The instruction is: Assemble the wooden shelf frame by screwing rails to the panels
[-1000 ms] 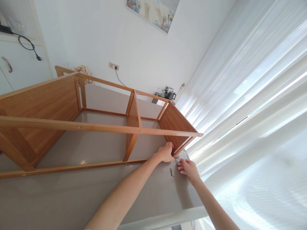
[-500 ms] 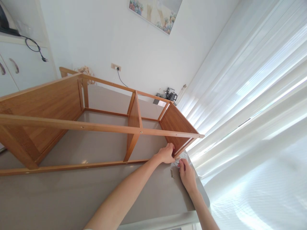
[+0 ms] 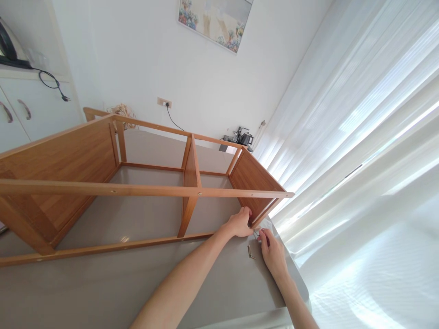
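A wooden shelf unit (image 3: 154, 188) lies on its side on the grey table. My left hand (image 3: 241, 222) is closed around its lower near corner at the right end, fingers partly hidden behind the end panel (image 3: 255, 176). Just beyond that corner, my right hand (image 3: 272, 249) pinches a thin bent metal hex key (image 3: 256, 234) that meets the frame's corner; its tip is too small to make out. A few loose screws (image 3: 251, 252) lie on the tabletop to the left of my right hand.
The grey table (image 3: 219, 283) has its rounded edge close to my right arm. White curtains (image 3: 360, 183) hang along the right side. Behind the shelf unit are a black kettle (image 3: 245, 138), a wall socket (image 3: 164, 102) and a straw-coloured bundle (image 3: 122, 112).
The view has tilted slightly, shifting the scene. Both hands stay at the same corner, and the right hand with the hex key has turned a little.
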`<state>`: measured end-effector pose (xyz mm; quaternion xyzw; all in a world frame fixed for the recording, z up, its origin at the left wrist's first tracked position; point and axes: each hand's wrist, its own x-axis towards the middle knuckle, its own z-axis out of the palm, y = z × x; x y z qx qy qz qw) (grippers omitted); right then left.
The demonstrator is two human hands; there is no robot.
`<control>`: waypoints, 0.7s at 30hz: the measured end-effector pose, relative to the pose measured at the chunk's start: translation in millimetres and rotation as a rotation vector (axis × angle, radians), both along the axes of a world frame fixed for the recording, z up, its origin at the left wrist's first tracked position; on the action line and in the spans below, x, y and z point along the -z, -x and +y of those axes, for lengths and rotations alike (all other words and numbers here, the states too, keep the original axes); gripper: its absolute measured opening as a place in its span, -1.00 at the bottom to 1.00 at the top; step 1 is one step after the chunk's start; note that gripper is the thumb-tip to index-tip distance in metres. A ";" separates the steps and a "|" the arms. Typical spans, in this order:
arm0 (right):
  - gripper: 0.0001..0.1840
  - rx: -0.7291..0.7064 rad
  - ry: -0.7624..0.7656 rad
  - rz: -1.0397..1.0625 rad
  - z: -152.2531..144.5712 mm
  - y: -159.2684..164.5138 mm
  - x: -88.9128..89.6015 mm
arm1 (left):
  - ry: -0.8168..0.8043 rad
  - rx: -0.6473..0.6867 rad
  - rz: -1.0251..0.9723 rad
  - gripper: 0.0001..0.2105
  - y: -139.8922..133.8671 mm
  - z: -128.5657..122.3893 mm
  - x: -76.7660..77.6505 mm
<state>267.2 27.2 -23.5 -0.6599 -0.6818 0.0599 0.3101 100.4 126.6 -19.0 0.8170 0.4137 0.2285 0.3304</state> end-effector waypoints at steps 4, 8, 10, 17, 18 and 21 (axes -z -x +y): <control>-0.62 0.013 0.006 -0.012 -1.4 1.5 -1.3 | -0.003 0.001 -0.019 -0.45 -0.4 0.2 1.9; -0.63 -0.042 -0.003 -0.064 -2.9 4.8 -2.8 | -0.003 -0.005 -0.028 -0.46 -0.6 -0.1 2.1; -0.63 -0.070 -0.001 -0.084 -3.3 6.6 -2.7 | -0.002 -0.005 -0.029 -0.46 -0.6 0.0 2.1; -0.57 0.142 0.100 0.144 1.5 0.3 -5.0 | -0.012 -0.007 -0.046 -0.47 -0.8 1.4 4.3; -0.56 0.184 0.162 0.233 3.5 -2.2 -6.7 | -0.014 -0.007 -0.051 -0.47 -1.1 1.6 4.8; -0.58 0.252 0.337 0.466 10.0 -8.4 -12.5 | -0.017 -0.010 -0.059 -0.46 -1.8 2.2 6.2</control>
